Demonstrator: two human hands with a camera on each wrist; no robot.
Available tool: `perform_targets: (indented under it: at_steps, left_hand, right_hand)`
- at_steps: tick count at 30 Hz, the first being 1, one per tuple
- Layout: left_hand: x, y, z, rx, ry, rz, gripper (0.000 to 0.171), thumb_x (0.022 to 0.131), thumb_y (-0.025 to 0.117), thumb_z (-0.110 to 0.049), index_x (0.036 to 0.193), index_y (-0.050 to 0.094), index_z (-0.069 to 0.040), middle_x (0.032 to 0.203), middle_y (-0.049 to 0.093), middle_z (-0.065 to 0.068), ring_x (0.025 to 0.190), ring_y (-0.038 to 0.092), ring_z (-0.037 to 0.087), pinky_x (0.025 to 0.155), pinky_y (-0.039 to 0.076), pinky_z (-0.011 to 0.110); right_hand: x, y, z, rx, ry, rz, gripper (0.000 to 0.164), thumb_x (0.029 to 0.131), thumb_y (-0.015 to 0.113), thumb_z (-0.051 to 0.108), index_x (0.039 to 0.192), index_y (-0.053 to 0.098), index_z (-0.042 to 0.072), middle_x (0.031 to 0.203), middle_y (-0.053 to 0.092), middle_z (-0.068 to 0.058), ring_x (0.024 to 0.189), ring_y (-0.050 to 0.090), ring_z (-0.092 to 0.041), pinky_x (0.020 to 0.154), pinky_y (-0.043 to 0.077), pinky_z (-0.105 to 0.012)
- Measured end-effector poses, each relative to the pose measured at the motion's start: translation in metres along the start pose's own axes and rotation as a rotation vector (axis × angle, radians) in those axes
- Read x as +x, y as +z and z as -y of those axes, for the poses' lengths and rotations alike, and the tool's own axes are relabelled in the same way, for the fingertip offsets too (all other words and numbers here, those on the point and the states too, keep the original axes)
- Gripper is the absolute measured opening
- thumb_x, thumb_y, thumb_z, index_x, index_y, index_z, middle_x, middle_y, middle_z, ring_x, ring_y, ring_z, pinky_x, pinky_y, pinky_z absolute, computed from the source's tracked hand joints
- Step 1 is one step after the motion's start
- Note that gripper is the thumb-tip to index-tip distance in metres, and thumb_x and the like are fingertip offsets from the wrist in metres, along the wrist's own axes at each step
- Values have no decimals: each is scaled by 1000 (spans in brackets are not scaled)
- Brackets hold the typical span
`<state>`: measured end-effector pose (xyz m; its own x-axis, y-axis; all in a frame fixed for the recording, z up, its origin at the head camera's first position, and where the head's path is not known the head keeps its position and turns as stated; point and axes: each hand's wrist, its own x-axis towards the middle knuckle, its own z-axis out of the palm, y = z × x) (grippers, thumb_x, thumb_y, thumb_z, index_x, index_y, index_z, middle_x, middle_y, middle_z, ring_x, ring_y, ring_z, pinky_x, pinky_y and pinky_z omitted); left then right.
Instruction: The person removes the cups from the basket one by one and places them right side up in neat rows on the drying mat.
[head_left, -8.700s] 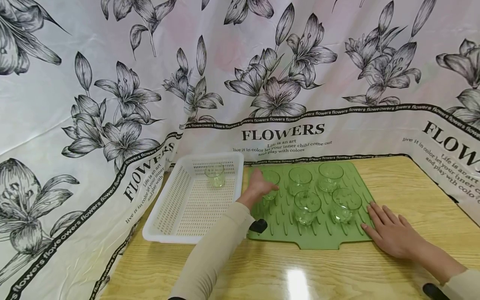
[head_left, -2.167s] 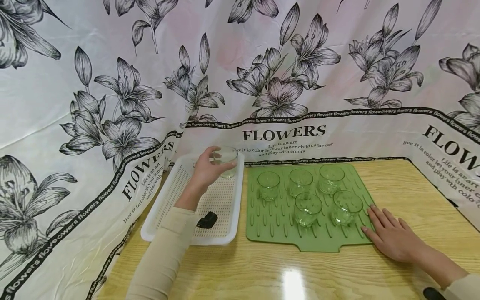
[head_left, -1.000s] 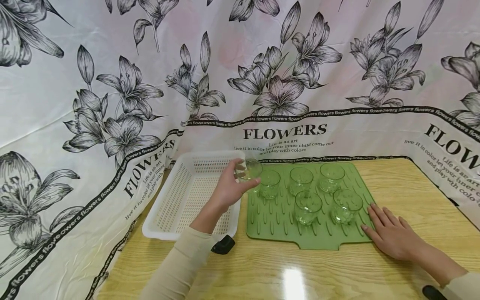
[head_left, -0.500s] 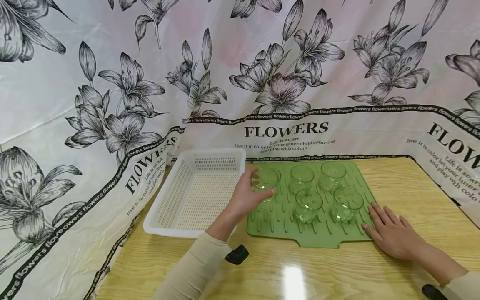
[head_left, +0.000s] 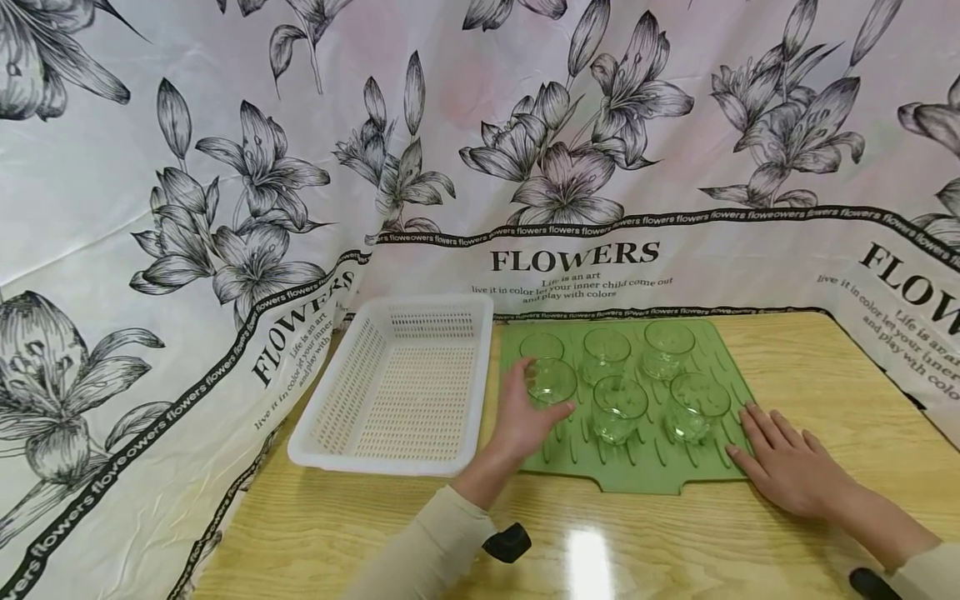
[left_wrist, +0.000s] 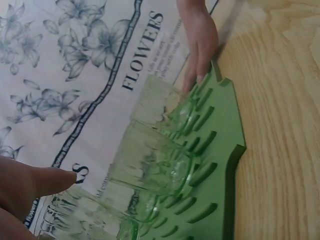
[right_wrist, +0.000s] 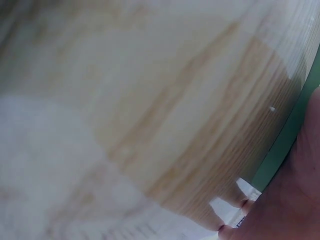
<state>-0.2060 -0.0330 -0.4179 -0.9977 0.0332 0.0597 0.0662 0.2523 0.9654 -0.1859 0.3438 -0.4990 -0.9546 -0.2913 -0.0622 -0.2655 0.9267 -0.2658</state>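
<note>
My left hand (head_left: 517, 421) holds a clear drinking glass (head_left: 551, 383) by its side, thumb and fingers around it near the rim. The glass is upright over the left part of the green drying mat (head_left: 555, 458), just in front of the back-left glass (head_left: 542, 348). Several similar glasses stand upright on the mat, among them a front-middle glass (head_left: 618, 412) and a front-right glass (head_left: 696, 408). In the left wrist view the thumb (left_wrist: 55, 180) shows beside the glass rim. My right hand (head_left: 791, 467) lies flat, fingertips on the mat's right edge.
Left of the mat stands a white perforated plastic basket (head_left: 298, 454), its right rim close to the mat. A floral curtain (head_left: 420, 275) hangs behind both and down the left side. Bare wooden table (head_left: 360, 533) runs along the front.
My left hand let go of the back-left glass, lifted another glass out of the basket, carried it right over the mat and brought it forward. My right hand stays at the mat's edge.
</note>
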Motion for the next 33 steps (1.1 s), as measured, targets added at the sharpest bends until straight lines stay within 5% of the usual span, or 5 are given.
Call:
perform_targets:
  at_steps: [16, 33]
  left_hand:
    - [5, 4, 37, 13, -51, -25, 85, 83, 84, -12, 153, 36, -8, 147, 43, 22, 136, 45, 42, 112, 40, 57]
    - [3, 5, 38, 136, 8, 2, 92, 80, 86, -17, 155, 35, -4, 148, 45, 20, 135, 46, 40, 113, 39, 59]
  right_hand:
    - [1, 0, 0, 6, 1, 2, 76, 111, 34, 45, 157, 15, -13, 163, 12, -36, 144, 12, -63, 108, 12, -82]
    - [2, 0, -2, -19, 1, -1, 76, 111, 36, 45, 157, 18, -13, 163, 13, -36, 143, 15, -63, 107, 14, -82]
